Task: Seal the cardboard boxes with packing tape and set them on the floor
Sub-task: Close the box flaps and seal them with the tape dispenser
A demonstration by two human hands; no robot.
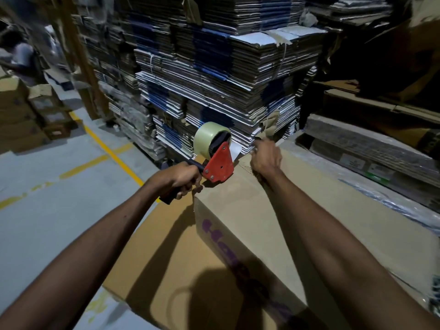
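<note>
A large brown cardboard box [297, 210] with purple lettering on its side stands in front of me. My left hand [183, 179] grips the black handle of a red tape dispenser [220, 166] carrying a roll of clear packing tape [206, 138]. The dispenser sits at the box's far left top corner. My right hand [265, 158] rests at the far edge of the box top, with its fingers curled over that edge; what they hold is hidden. A white strip of tape shows between the dispenser and this hand.
Tall stacks of flattened cartons [214, 79] rise just behind the box. More flat cardboard [371, 148] lies to the right. Grey floor [47, 222] with yellow lines spreads to the left, where brown boxes [21, 120] and a person [21, 55] stand.
</note>
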